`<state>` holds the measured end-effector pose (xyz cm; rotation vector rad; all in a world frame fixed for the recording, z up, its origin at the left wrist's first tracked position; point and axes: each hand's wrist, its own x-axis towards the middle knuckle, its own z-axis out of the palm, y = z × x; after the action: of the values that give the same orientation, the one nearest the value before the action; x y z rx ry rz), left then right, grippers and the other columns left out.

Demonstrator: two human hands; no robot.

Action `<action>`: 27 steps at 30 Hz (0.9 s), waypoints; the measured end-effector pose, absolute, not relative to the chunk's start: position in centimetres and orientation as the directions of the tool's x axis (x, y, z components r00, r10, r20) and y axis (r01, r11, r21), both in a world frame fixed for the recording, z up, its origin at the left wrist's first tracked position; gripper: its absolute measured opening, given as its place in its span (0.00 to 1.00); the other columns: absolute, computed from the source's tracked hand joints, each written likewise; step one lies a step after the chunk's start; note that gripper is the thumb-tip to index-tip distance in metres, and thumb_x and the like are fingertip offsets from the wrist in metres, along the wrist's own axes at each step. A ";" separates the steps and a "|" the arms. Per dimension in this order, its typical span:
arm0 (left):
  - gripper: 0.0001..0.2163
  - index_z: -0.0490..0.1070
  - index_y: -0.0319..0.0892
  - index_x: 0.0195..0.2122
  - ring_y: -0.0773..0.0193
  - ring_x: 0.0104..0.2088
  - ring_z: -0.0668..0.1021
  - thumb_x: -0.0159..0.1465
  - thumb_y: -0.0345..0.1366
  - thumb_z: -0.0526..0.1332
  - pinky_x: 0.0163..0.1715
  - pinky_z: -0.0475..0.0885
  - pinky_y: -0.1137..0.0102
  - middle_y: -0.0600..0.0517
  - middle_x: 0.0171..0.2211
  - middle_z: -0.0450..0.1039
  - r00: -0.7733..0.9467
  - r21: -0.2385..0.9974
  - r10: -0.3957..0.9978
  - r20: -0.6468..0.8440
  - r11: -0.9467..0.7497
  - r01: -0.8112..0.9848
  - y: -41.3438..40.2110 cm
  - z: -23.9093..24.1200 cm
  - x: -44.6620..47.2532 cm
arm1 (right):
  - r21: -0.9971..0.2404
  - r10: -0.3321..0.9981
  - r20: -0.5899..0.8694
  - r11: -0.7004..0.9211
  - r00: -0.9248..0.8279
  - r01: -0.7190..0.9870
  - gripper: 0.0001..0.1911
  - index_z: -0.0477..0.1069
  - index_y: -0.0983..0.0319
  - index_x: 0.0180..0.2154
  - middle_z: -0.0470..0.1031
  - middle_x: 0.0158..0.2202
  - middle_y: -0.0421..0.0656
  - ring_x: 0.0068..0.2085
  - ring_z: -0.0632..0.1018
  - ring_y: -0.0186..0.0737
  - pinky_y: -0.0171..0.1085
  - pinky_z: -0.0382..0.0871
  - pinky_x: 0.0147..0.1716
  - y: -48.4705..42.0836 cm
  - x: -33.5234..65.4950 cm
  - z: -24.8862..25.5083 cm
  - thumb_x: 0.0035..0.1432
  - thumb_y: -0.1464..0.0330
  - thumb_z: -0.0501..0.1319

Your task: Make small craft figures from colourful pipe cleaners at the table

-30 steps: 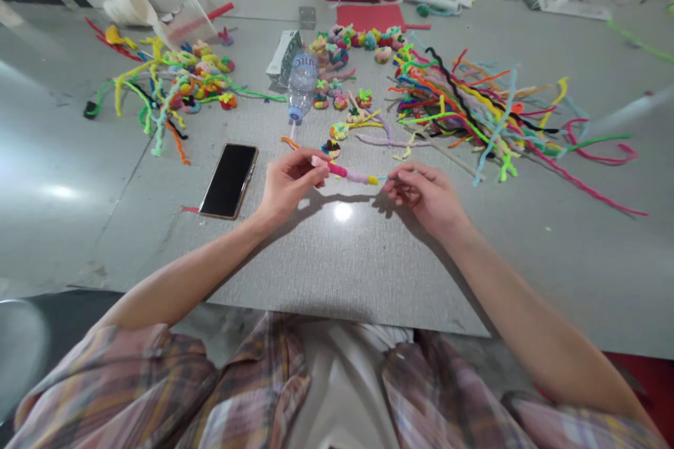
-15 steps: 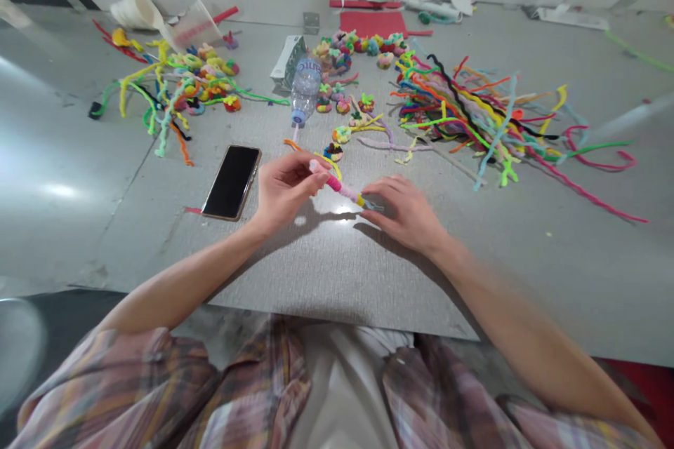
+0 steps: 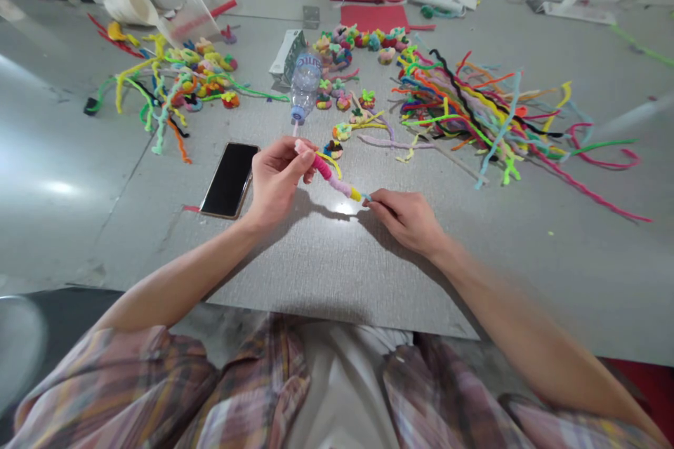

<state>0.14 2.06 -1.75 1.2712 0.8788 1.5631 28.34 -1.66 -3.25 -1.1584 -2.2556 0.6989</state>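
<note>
A thin rod wrapped in pipe cleaner (image 3: 340, 186) slants down to the right above the table, with pink, pale lilac and yellow bands. My left hand (image 3: 278, 179) is closed around its upper end, which has a pale pink tip. At its lower end, a short piece of light blue pipe cleaner (image 3: 366, 197) sticks out past the yellow band. My right hand (image 3: 403, 217) pinches that blue piece between thumb and fingers. Just beyond the rod lie a yellow pipe cleaner and a small multicoloured pipe-cleaner ornament (image 3: 333, 149).
A smartphone (image 3: 230, 179) lies left of my left hand. Behind are a plastic bottle (image 3: 306, 84), a box (image 3: 287, 58) and several small ornaments (image 3: 343, 131). Loose pipe cleaners (image 3: 484, 109) are heaped at right. A tipped paper cup (image 3: 131, 7) and plastic cup (image 3: 192, 19) lie back left.
My right hand has closed from spread fingers into a pinch on the light blue piece. My left hand has shifted slightly left with the wrapped rod.
</note>
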 end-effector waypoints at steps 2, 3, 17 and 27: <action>0.17 0.82 0.44 0.40 0.72 0.26 0.75 0.68 0.53 0.79 0.28 0.73 0.72 0.53 0.34 0.79 -0.053 0.920 0.943 0.329 -0.332 -0.209 2.1 -1.8 0.1 | -0.646 0.839 0.201 0.502 -0.506 0.576 0.19 0.80 0.56 0.42 0.80 0.31 0.42 0.31 0.76 0.42 0.42 0.63 0.37 -1.6 28.4 -3.3 0.82 0.56 0.56; 0.17 0.82 0.45 0.40 0.72 0.26 0.74 0.68 0.53 0.79 0.28 0.72 0.72 0.53 0.34 0.78 -0.047 0.920 0.943 0.329 -0.332 -0.209 2.1 -1.7 0.2 | -0.647 0.836 0.199 0.504 -0.512 0.572 0.19 0.80 0.56 0.41 0.80 0.31 0.41 0.31 0.76 0.42 0.42 0.63 0.37 -1.6 28.4 -3.3 0.82 0.56 0.57; 0.17 0.74 0.45 0.48 0.69 0.24 0.63 0.80 0.55 0.63 0.23 0.59 0.72 0.58 0.28 0.61 0.603 0.973 0.798 -0.025 0.158 -0.170 -1.0 0.2 1.4 | -0.717 0.851 0.434 0.525 -0.295 0.459 0.12 0.80 0.55 0.41 0.84 0.36 0.41 0.36 0.82 0.42 0.44 0.74 0.41 -2.1 28.2 -2.0 0.79 0.62 0.62; 0.18 0.77 0.40 0.45 0.68 0.35 0.70 0.83 0.48 0.57 0.38 0.65 0.71 0.54 0.36 0.72 0.710 0.937 0.704 0.013 -0.256 0.237 -0.9 0.4 1.6 | -0.642 0.705 0.623 0.709 -0.339 0.293 0.07 0.77 0.53 0.47 0.81 0.37 0.38 0.34 0.80 0.39 0.40 0.74 0.37 -3.5 27.0 -1.2 0.75 0.72 0.66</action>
<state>1.55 -0.93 0.40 1.8194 0.7392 0.5313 27.04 -3.50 -1.18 -0.7704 -1.9261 0.5227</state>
